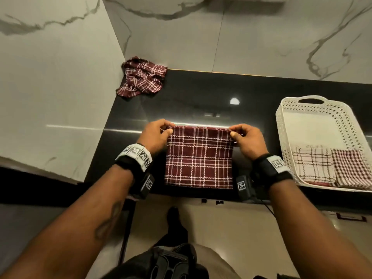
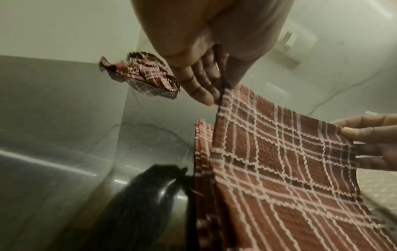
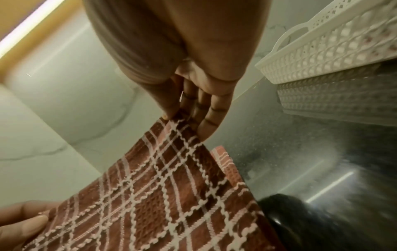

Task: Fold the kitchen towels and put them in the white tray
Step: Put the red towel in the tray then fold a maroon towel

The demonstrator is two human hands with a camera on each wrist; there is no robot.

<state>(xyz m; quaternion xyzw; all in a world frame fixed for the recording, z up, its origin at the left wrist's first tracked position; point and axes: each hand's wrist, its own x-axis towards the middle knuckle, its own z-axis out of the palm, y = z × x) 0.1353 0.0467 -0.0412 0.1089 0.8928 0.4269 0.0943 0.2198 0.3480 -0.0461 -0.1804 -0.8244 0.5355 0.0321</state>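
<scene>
A maroon plaid kitchen towel (image 1: 199,158) (image 2: 279,169) (image 3: 161,195) lies partly folded on the black counter near its front edge. My left hand (image 1: 159,135) (image 2: 214,88) pinches its far left corner and my right hand (image 1: 244,137) (image 3: 189,122) pinches its far right corner, lifting the top layer off a lower layer. A crumpled maroon plaid towel (image 1: 142,77) (image 2: 146,74) sits at the counter's back left corner. The white perforated tray (image 1: 285,125) (image 3: 322,56) stands to the right, holding two folded towels (image 1: 332,168) at its near end.
The black counter (image 1: 201,97) is bounded by a marble wall (image 1: 50,87) on the left and marble behind. The tray's far half is bare. Below the counter edge I see the floor and the person's legs.
</scene>
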